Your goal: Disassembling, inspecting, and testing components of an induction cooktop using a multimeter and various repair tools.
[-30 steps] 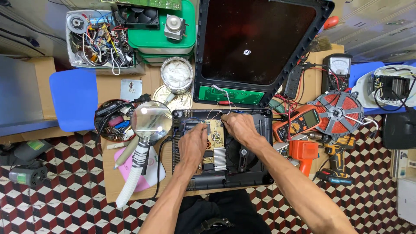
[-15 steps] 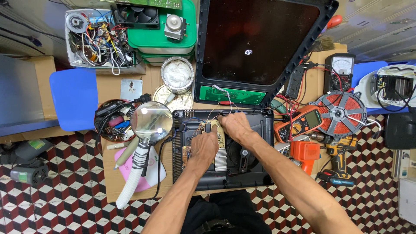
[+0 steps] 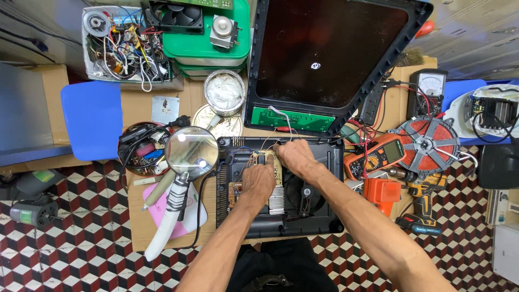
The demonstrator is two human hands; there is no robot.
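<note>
An opened black appliance base (image 3: 330, 216) lies on the cardboard-topped bench in front of me. Inside it sits a brown circuit board (image 3: 235, 190) with a finned metal heat sink (image 3: 276, 199) and a small round fan (image 3: 303, 189). My left hand (image 3: 257, 183) rests palm down on the board's middle. My right hand (image 3: 291, 155) grips the board's far edge, next to thin wires leading up to a green strip board (image 3: 292, 120). The appliance's black glass top (image 3: 335, 54) stands tipped open behind.
A magnifying lens (image 3: 191, 151) on a flexible white arm is left of the base. An orange multimeter (image 3: 378, 157), red coil disc (image 3: 427, 143), analog meter (image 3: 426, 86) and cordless drill (image 3: 419, 208) lie right. Tins, a parts box (image 3: 124, 43) and a green container (image 3: 208, 46) are behind.
My left hand has slid up and right over the board toward my right hand. My right hand has shifted slightly along the board's far edge.
</note>
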